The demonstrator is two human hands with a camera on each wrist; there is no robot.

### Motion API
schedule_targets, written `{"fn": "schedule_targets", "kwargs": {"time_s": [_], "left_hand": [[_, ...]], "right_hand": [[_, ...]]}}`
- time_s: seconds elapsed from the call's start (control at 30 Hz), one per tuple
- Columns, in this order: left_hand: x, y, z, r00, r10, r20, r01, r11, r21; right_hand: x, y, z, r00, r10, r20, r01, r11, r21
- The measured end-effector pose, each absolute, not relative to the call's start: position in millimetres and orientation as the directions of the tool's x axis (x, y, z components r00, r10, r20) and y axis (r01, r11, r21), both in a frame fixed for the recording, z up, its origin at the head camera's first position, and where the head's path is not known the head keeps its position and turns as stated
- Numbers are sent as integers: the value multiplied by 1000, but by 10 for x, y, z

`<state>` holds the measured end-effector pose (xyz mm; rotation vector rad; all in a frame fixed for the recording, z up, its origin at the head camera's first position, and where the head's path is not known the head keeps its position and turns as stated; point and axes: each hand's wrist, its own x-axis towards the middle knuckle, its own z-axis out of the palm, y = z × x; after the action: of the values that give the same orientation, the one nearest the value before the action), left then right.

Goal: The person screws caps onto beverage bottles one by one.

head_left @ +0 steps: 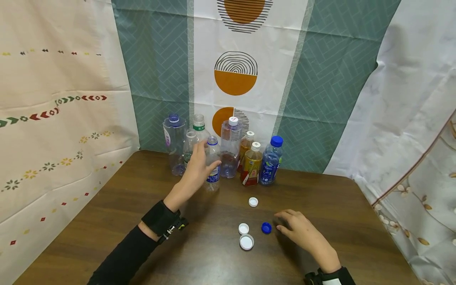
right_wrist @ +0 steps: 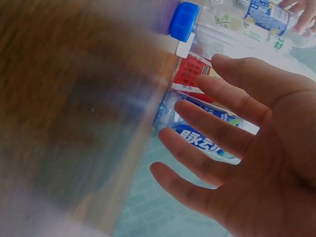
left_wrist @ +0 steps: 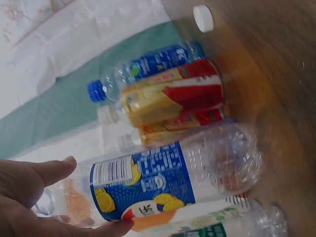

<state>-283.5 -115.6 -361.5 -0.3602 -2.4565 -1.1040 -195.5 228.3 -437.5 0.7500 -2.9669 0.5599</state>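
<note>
My left hand (head_left: 196, 164) is at an uncapped clear bottle (head_left: 213, 176) with a blue lemon-patterned label. In the left wrist view the thumb and fingers (left_wrist: 54, 170) are spread either side of the bottle's upper part; whether they touch it I cannot tell. Over the right part of the table my right hand (head_left: 305, 233) hovers with its fingers apart, holding nothing. Just left of it lies a blue cap (head_left: 266, 227). Two white caps, a smaller one (head_left: 244, 228) and a larger one (head_left: 246, 242), lie side by side, and another white cap (head_left: 253, 202) sits farther back.
Behind the left hand stand a tall uncapped bottle (head_left: 174, 144) and two more clear bottles without caps. To the right are a white-capped clear bottle (head_left: 230, 146), two amber drink bottles (head_left: 251, 166) and a blue-capped bottle (head_left: 271, 162). Cloths hang behind the brown table (head_left: 135, 190).
</note>
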Motion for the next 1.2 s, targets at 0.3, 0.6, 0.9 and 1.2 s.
{"fn": "schedule_targets", "kwargs": {"time_s": [0.3, 0.6, 0.9, 1.2], "left_hand": [[-2431, -1157, -3571, -911, 204, 358, 409, 551, 728], [-2092, -1101, -3523, -892, 362, 271, 423, 459, 781], [-2096, -1084, -3589, -889, 369, 271, 425, 446, 787], [-2135, -1061, -3619, -889, 381, 253, 417, 447, 792]], "right_hand": [[-1949, 2266, -4379, -878, -465, 116, -475, 810, -344], [-1949, 2268, -4383, -859, -492, 145, -511, 796, -324], [-1941, 2198, -4386, -844, -519, 134, -531, 775, -342], [-1940, 2205, -4365, -842, -522, 136, -535, 780, -325]]}}
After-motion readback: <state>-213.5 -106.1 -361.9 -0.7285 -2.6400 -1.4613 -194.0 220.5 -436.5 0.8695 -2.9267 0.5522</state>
